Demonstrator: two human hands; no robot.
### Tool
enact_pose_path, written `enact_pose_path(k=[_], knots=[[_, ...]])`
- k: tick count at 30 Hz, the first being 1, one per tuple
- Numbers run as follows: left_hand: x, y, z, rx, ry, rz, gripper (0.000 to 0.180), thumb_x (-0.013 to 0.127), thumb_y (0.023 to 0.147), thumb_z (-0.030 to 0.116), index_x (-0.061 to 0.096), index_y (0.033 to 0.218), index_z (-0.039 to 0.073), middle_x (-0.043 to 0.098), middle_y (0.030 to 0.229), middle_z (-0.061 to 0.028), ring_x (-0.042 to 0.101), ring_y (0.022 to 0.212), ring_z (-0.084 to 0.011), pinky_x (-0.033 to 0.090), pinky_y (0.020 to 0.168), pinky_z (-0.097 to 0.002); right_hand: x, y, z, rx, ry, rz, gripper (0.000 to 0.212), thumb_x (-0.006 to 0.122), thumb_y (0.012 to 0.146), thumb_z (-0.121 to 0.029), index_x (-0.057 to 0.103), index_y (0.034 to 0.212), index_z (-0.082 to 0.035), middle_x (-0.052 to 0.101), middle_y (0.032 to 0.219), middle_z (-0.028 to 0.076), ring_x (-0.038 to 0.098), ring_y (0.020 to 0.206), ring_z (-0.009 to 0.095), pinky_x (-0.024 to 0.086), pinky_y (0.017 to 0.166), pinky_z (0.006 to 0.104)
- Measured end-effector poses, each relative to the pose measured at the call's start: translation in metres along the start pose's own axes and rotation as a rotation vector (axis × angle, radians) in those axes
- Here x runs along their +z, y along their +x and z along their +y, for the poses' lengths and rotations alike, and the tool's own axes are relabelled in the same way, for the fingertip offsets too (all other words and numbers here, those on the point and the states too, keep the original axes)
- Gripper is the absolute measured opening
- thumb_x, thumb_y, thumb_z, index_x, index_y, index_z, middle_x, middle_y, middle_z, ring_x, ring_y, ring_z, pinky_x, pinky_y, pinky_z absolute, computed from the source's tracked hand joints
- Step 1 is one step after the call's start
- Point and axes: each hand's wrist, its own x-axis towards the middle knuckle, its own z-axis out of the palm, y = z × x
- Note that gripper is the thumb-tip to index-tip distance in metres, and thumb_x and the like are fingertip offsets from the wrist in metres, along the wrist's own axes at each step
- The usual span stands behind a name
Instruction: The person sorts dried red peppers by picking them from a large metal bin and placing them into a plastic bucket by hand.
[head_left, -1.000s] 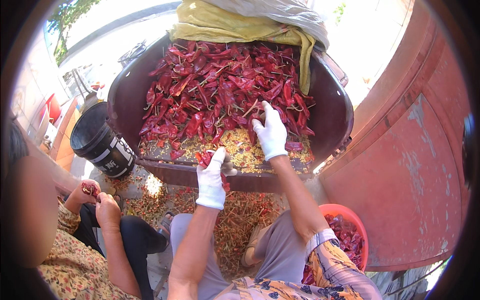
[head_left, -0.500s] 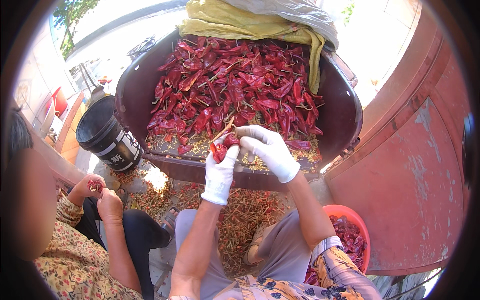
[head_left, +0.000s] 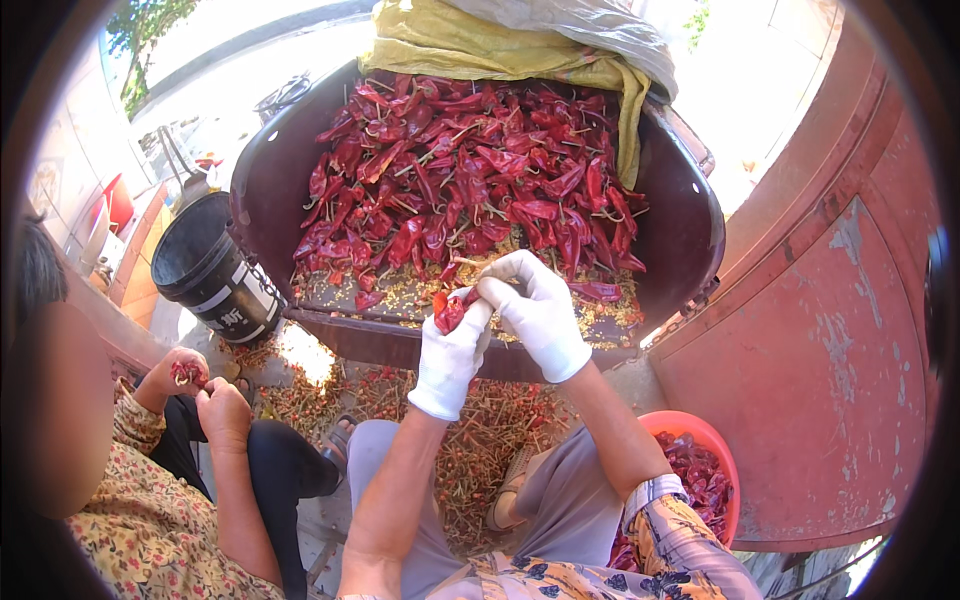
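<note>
Above the front edge of the brown cart bed, my left hand, in a white glove, closes around a dried red chili. My right hand, gloved too, meets it there with thumb and forefinger pinched at the chili's upper end. A pale stem sticks out just above the fingertips. The part of the chili between the two hands is hidden by the gloves. Beyond my hands, a heap of dried red chilies fills the cart, with loose yellow seeds along its near edge.
A person sits at the left, holding red chilies in both hands. A black bucket stands left of the cart; a red basin of chilies is by my right leg. Stems litter the floor. A yellow sack drapes the cart's far end.
Both hands have come closer together, my left moving slightly right and the chili with it. The stem now points more sideways, toward my right fingers.
</note>
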Motion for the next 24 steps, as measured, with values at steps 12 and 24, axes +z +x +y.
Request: enact_pose_path(k=[12, 24], knots=[[-0.02, 0.005, 0.002, -0.059, -0.236, -0.226, 0.013, 0.061, 0.09, 0.017, 0.056, 0.099, 0.01, 0.04, 0.056, 0.0089, 0.031, 0.04, -0.0014, 0.023, 0.037, -0.0187, -0.016, 0.007, 0.017, 0.603, 1.221, -0.418, 0.019, 0.046, 0.101, -0.023, 0.058, 0.1, -0.009, 0.031, 0.045, -0.011, 0.023, 0.035, 0.003, 0.019, 0.033, 0.0189], [-0.039, 0.01, 0.015, 0.114, -0.375, 0.072, 0.023, 0.062, 0.093, 0.019, 0.046, 0.078, 0.013, 0.037, 0.066, 0.0064, 0.032, 0.054, -0.0065, 0.031, 0.051, -0.0251, -0.039, 0.008, -0.021, 0.519, -0.339, -0.693, 0.028, 0.062, 0.086, -0.032, 0.07, 0.098, -0.007, 0.066, 0.077, 0.002, 0.052, 0.054, 0.008, 0.042, 0.048, 0.0244]])
